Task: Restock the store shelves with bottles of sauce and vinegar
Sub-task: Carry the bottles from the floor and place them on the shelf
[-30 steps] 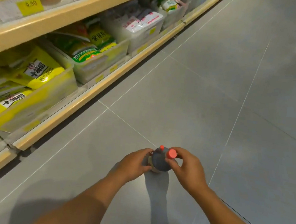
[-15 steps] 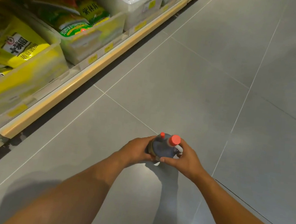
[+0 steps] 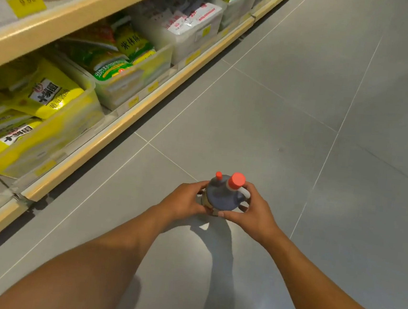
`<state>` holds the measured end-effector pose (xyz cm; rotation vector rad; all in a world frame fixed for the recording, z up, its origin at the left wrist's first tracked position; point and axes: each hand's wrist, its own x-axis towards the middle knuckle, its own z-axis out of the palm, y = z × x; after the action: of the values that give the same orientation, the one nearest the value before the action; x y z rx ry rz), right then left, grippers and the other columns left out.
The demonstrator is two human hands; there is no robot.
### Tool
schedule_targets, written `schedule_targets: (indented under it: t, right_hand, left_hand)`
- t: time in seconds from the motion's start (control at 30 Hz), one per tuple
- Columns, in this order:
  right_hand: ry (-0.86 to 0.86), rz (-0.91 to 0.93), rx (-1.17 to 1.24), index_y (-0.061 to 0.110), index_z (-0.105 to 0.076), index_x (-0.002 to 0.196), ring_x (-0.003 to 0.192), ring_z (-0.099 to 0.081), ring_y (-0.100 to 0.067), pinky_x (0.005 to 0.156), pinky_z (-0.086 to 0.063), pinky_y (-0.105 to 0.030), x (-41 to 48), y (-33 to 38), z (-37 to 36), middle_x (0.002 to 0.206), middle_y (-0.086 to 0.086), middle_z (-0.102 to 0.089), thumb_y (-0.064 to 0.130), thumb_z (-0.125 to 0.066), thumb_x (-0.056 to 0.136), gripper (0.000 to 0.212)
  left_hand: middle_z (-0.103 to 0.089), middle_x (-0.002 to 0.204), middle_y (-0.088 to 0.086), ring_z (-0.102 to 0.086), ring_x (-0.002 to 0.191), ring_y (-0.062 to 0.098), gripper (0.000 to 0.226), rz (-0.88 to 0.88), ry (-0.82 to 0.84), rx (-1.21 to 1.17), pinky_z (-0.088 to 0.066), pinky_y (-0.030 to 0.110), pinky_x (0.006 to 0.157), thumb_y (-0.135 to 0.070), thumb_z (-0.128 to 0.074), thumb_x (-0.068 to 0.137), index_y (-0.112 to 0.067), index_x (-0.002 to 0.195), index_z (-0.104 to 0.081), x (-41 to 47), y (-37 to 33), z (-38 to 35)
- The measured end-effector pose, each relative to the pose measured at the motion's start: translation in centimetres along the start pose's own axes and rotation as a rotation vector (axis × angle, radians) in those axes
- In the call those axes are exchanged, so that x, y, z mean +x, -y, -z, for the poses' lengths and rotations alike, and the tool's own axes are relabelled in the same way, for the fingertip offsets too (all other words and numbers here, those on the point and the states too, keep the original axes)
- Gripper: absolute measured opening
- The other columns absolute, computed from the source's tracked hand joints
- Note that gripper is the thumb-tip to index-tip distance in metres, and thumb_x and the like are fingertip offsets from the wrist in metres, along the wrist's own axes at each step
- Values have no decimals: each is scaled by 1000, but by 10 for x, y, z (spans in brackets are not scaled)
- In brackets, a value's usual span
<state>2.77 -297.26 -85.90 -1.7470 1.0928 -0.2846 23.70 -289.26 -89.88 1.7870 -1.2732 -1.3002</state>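
the bottle [image 3: 222, 194] stands upright on the floor [image 3: 288, 117], right of the shelf [image 3: 136, 116]. left hand [image 3: 183, 201] and right hand [image 3: 254, 212] curl their fingers round its sides. full of dark sauce, it is likely heavy and slick; the side handle offers a surer hold.

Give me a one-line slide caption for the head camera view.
Both hands, left and right, grip a red-capped dark sauce bottle above the aisle floor.
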Motion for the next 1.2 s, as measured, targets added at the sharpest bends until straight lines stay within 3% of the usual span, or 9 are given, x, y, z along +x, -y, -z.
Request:
schedule_targets:
  t: [0.1, 0.17, 0.37, 0.57, 0.67, 0.8, 0.9, 1.07, 1.2]
  right_hand:
    - [15, 32, 37, 58, -46, 124, 116, -57, 2, 88, -51, -19, -7, 56, 24, 119, 42, -55, 52, -93, 57, 81]
    - [23, 64, 47, 61, -45, 121, 116, -56, 1, 90, -50, -21, -15, 101, 43, 119, 43, -53, 52, -93, 61, 78]
    - [51, 146, 47, 42, -48, 133, 123, -55, -13, 97, -55, -32, -45, 257, 112, 134, 12, -57, 31, -91, 72, 75]
    - [38, 250, 66, 33, -52, 132, 111, -57, 13, 80, -47, -3, -88, 431, 189, 122, 21, -61, 39, -89, 61, 81]
    - [8, 288, 107, 26, -51, 135, 114, -60, 9, 91, -49, -10, -112, 515, 223, 126, 15, -63, 37, -89, 58, 86]
    - [19, 349, 145, 29, -55, 127, 115, -64, -1, 99, -52, -22, -137, 611, 254, 125, 11, -68, 32, -89, 61, 74]
    - [63, 422, 154, 26, -59, 128, 119, -65, -7, 95, -52, -18, -140, 666, 262, 124, 10, -72, 28, -88, 67, 67]
    - [194, 514, 181, 17, -59, 131, 120, -65, -7, 91, -53, -17, -129, 728, 240, 127, 8, -71, 25, -83, 72, 64]
    - [335, 553, 198, 20, -62, 129, 118, -67, -9, 87, -54, -18, -113, 759, 198, 122, 10, -74, 23, -82, 72, 60]
  left_hand:
    - [-68, 121, -15, -69, 108, 10, 74, -5, -29, -1, -55, 20, 87, -34, -92, 75, -44, 139, -55, -17, -42, 30]
    - [-66, 121, -17, -68, 105, 8, 74, -8, -54, -7, -55, 22, 85, -38, -91, 76, -45, 140, -54, -34, -79, 53]
    - [-70, 112, -28, -67, 106, -3, 64, -72, -159, -29, -60, 25, 86, -32, -93, 71, -40, 127, -62, -98, -210, 134]
    - [-71, 125, -18, -64, 120, 1, 69, -147, -235, -198, -56, 28, 97, -26, -90, 69, -27, 133, -64, -173, -361, 210]
    - [-73, 114, -27, -67, 110, -4, 60, -183, -307, -257, -56, 21, 92, -34, -88, 62, -37, 118, -67, -219, -439, 244]
    - [-72, 122, -21, -67, 116, 2, 62, -233, -388, -269, -55, 34, 104, -10, -86, 75, -27, 131, -63, -270, -517, 288]
    - [-72, 122, -21, -68, 115, 2, 62, -261, -455, -308, -56, 34, 103, -7, -85, 77, -31, 130, -62, -298, -549, 318]
    - [-70, 130, -16, -67, 117, 4, 81, -234, -596, -321, -58, 35, 100, -47, -88, 61, -33, 137, -62, -341, -562, 360]
    - [-69, 129, -23, -66, 118, 1, 76, -185, -749, -301, -60, 41, 97, -51, -88, 62, -46, 132, -62, -377, -543, 387]
